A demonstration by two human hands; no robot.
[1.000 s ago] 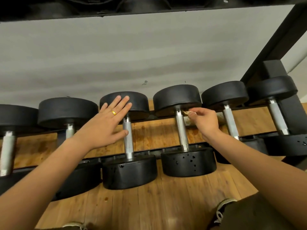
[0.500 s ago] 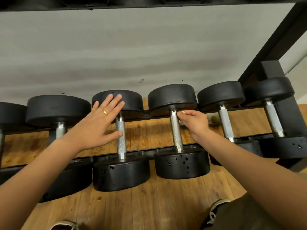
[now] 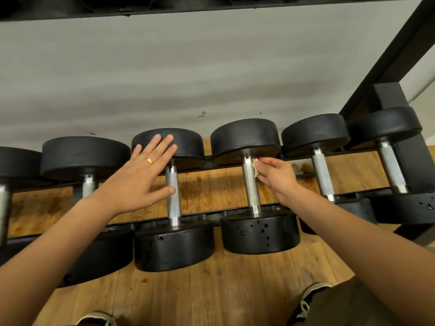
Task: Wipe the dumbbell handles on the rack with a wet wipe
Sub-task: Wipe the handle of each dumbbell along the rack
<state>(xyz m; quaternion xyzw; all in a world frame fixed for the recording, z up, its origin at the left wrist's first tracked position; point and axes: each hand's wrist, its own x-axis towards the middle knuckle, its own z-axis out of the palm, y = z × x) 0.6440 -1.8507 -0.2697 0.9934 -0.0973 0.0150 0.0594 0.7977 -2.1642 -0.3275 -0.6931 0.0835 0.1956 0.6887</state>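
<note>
Several black dumbbells with silver handles lie side by side on a low black rack (image 3: 211,214). My right hand (image 3: 276,177) pinches a small crumpled wet wipe (image 3: 255,166) against the upper right side of one knurled handle (image 3: 251,184). My left hand (image 3: 138,182) is flat with straight fingers, resting on the far head (image 3: 186,144) of the neighbouring dumbbell to the left; its thumb touches that dumbbell's handle (image 3: 173,196). A gold ring sits on one finger.
A wooden floor (image 3: 211,290) lies under and in front of the rack. A black rack upright (image 3: 390,67) slants up at the right, and an upper shelf edge (image 3: 188,8) crosses the top. My shoes (image 3: 310,295) show at the bottom. Behind is a grey wall.
My right hand with the wipe moved left onto the handle, then stayed near its top. My left hand kept its place on the neighbouring dumbbell.
</note>
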